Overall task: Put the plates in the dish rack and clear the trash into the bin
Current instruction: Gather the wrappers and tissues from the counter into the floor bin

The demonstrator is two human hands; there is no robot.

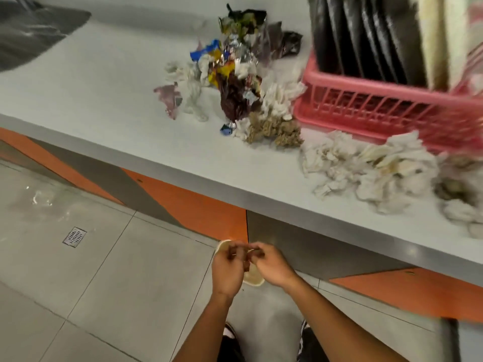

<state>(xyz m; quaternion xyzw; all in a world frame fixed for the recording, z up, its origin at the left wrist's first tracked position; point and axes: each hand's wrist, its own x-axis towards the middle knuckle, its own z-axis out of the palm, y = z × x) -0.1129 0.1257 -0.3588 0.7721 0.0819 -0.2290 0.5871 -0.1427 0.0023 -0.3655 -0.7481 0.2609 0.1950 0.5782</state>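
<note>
Your left hand [226,267] grips the small cream round plate [253,280]; your right hand [271,267] pinches it. It's probably light and stiff, so hold the rim.

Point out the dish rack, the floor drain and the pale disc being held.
dish rack [366,109]: head view, front wall.
floor drain [74,236]: head view, grate centre.
pale disc [254,280]: head view, lower rim.
</note>
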